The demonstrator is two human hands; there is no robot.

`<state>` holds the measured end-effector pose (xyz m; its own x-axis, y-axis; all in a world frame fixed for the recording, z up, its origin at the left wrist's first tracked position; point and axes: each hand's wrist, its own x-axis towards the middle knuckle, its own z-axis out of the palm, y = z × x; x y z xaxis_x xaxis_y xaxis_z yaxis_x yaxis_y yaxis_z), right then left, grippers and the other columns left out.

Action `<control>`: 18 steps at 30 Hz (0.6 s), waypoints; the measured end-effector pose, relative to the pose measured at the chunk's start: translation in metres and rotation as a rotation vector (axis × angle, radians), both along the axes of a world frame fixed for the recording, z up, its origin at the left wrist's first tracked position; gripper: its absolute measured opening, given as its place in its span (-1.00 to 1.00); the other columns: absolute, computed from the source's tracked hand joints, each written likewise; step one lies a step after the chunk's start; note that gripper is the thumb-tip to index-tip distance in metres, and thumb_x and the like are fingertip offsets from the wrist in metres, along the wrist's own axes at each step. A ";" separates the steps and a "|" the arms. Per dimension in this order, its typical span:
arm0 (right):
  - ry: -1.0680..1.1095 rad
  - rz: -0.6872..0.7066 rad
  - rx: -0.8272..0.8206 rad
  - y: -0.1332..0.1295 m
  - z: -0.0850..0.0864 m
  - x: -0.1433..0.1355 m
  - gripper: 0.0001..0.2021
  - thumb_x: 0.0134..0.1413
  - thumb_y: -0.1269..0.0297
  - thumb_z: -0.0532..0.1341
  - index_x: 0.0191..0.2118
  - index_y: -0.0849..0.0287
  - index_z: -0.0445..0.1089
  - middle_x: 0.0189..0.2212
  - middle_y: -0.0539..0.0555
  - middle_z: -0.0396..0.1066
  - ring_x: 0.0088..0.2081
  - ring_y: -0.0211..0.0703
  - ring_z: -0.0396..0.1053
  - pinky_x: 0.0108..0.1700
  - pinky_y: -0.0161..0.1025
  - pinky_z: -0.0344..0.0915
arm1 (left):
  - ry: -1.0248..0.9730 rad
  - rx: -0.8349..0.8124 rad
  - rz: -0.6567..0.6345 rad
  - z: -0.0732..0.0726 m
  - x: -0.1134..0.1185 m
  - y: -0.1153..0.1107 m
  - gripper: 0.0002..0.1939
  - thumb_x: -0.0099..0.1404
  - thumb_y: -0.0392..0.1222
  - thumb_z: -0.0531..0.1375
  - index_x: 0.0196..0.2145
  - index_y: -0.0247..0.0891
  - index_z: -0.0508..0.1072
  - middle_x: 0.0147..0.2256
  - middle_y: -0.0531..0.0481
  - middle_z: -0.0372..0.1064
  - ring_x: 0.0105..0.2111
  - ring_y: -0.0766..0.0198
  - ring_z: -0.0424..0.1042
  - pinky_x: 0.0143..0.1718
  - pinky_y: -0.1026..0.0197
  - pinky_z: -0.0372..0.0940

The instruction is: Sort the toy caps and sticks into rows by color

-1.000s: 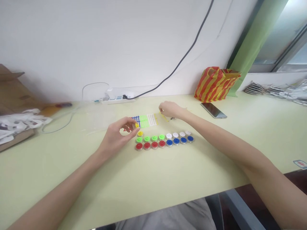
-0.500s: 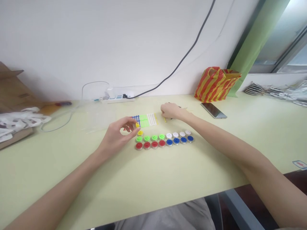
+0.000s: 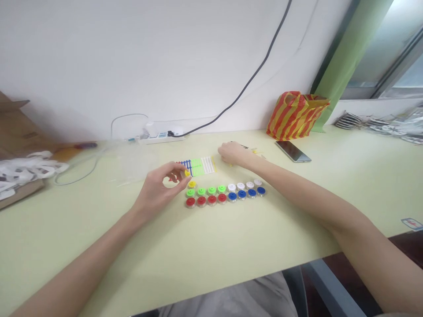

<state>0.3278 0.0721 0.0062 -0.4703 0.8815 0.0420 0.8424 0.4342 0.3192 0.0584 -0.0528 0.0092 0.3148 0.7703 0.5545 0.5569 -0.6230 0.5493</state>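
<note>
one yellow piece [image 3: 187, 173], hands [image 3: 158, 182] as before

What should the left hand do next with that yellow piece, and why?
Perhaps set the yellow piece down beside the other yellow piece. The left hand already holds it close by, and the green pieces stand four in a row, while just one yellow piece shows behind them.

Finishes noted around phone [image 3: 293, 151].
Glossy face seen; behind phone, bag [image 3: 295, 116] made of thin plastic; to its left, caps [image 3: 222, 197] moulded in smooth plastic; far left, matt cardboard box [image 3: 23, 130].
</note>
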 end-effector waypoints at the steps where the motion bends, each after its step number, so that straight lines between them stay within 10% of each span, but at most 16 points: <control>1: -0.002 0.006 0.006 0.001 0.000 0.000 -0.69 0.26 0.50 0.10 -0.03 0.38 0.55 -0.07 0.45 0.55 -0.06 0.15 0.56 -0.13 -0.16 0.37 | -0.003 0.003 -0.001 0.000 0.000 0.000 -0.81 0.32 -0.07 0.31 -0.15 -0.16 0.50 -0.25 0.06 0.49 -0.34 0.29 0.44 -0.23 0.19 0.38; 18: 0.177 -0.029 -0.176 0.012 0.021 0.025 -0.77 0.23 0.30 0.26 -0.07 0.21 0.60 -0.04 0.25 0.59 -0.13 -0.02 0.53 -0.28 -0.26 0.23 | -0.002 -0.019 -0.012 0.000 0.001 0.000 -0.82 0.32 -0.08 0.31 -0.16 -0.17 0.50 -0.26 0.06 0.49 -0.35 0.30 0.44 -0.26 0.21 0.37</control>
